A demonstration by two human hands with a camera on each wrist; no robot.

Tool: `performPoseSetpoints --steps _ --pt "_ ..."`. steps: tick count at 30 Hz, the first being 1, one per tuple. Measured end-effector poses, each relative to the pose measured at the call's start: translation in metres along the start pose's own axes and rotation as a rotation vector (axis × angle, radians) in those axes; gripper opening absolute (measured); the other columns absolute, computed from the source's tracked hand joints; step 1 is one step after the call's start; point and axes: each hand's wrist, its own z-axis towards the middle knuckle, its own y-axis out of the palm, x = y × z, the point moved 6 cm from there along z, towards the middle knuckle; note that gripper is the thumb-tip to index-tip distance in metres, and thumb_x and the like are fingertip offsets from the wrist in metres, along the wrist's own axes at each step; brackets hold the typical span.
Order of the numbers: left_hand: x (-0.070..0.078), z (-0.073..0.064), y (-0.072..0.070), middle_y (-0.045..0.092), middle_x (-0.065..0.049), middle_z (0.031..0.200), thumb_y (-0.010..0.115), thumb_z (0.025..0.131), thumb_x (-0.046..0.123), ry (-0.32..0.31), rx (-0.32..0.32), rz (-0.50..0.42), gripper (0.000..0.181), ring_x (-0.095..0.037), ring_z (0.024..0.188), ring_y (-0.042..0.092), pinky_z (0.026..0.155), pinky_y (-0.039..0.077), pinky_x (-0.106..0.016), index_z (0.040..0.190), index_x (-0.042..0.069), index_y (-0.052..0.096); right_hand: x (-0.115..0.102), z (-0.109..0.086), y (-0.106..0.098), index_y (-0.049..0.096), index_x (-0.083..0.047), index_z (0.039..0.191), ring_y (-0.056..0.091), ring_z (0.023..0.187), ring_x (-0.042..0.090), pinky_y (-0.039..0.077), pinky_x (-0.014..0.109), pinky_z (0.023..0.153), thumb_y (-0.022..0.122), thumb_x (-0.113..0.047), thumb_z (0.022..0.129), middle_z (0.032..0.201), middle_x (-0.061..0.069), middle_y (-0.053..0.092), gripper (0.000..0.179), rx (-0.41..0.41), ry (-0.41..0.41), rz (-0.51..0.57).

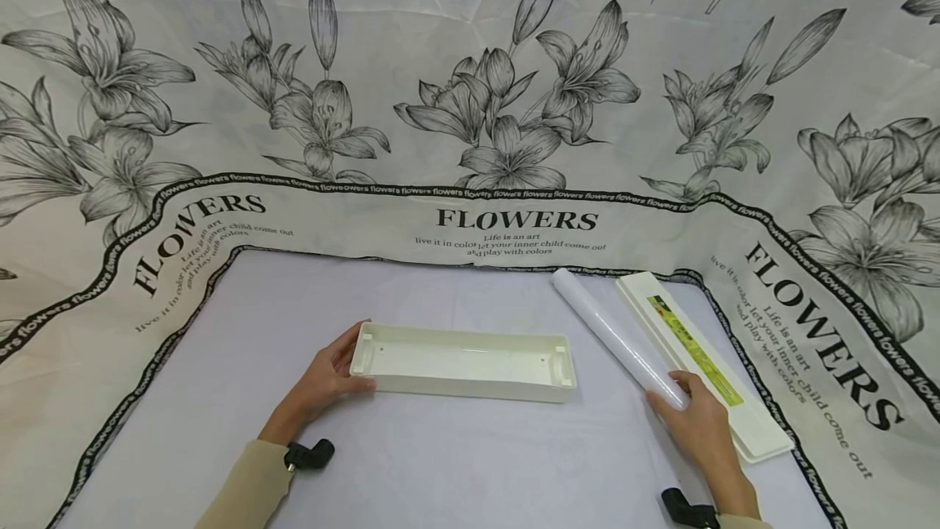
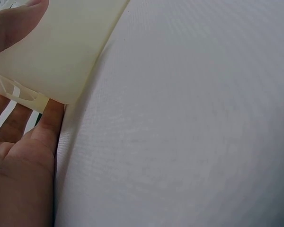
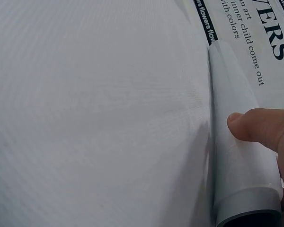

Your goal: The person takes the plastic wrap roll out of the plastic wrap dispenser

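A long cream plastic box (image 1: 463, 356) lies with its hollow side up in the middle of the table. My left hand (image 1: 332, 374) grips its left end, thumb at the near corner and fingers behind the far corner. In the left wrist view the thumb lies against the wall of the box (image 2: 61, 52), and the fingers reach around its end. To the right, a roll of clear plastic film (image 1: 605, 325) slants across the table. My right hand (image 1: 698, 423) holds the near end of this roll, with the thumb (image 3: 255, 125) pressed on its side. The roll's core opening shows toward the wrist.
A long cream lid (image 1: 756, 423) with a green label (image 1: 693, 349) lies just right of the roll, along the table's right edge. The table carries a plain white cover (image 1: 470, 464). Behind and beside it hangs cloth printed with flowers and lettering (image 1: 514, 223).
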Motion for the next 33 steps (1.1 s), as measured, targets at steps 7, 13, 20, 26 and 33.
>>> performPoseSetpoints --steps 7,13,20,26,33 --pt "0.0013 -0.0009 0.0008 0.022 -0.018 0.170 0.087 0.077 0.000 0.005 -0.002 -0.006 0.112 -0.020 0.154 0.028 0.110 0.039 -0.011 0.165 0.009 0.019 -0.0008 -0.0009 -0.0006 0.047 0.004 0.141 0.056 0.120 0.047 0.048 0.060 0.098 0.076 -0.037 0.093 0.136 0.033 0.053 0.069 0.006 -0.001 0.000" --pt "0.0018 -0.0015 0.0005 0.023 -0.019 0.169 0.087 0.077 0.001 0.001 0.004 0.000 0.112 -0.014 0.152 0.032 0.109 0.040 -0.011 0.165 0.009 0.020 -0.0017 -0.0018 -0.0014 0.048 0.004 0.140 0.057 0.120 0.046 0.048 0.059 0.097 0.077 -0.037 0.092 0.136 0.032 0.055 0.069 0.016 -0.001 -0.007" --pt "0.0031 -0.0013 0.0009 0.023 -0.019 0.169 0.087 0.077 0.001 -0.001 0.008 0.010 0.111 -0.032 0.155 0.024 0.109 0.040 -0.010 0.165 0.009 0.020 -0.0031 -0.0034 -0.0031 0.050 0.004 0.139 0.059 0.116 0.045 0.049 0.057 0.093 0.077 -0.038 0.092 0.133 0.032 0.057 0.069 0.030 -0.020 -0.011" --pt "0.0034 -0.0020 0.0018 0.023 -0.019 0.169 0.088 0.076 0.001 -0.014 0.012 0.007 0.113 -0.036 0.155 0.020 0.108 0.040 -0.010 0.165 0.008 0.019 -0.0034 -0.0053 -0.0040 0.050 0.003 0.140 0.058 0.118 0.047 0.049 0.059 0.095 0.076 -0.039 0.092 0.135 0.033 0.057 0.069 0.024 -0.016 -0.013" --pt "0.0010 -0.0009 0.0000 0.021 -0.019 0.170 0.087 0.075 -0.002 -0.019 0.020 0.016 0.113 -0.036 0.156 0.019 0.108 0.038 -0.009 0.165 0.008 0.019 -0.0049 -0.0043 -0.0031 0.051 0.003 0.141 0.057 0.119 0.048 0.049 0.061 0.095 0.074 -0.038 0.093 0.138 0.034 0.055 0.067 0.024 -0.038 -0.008"
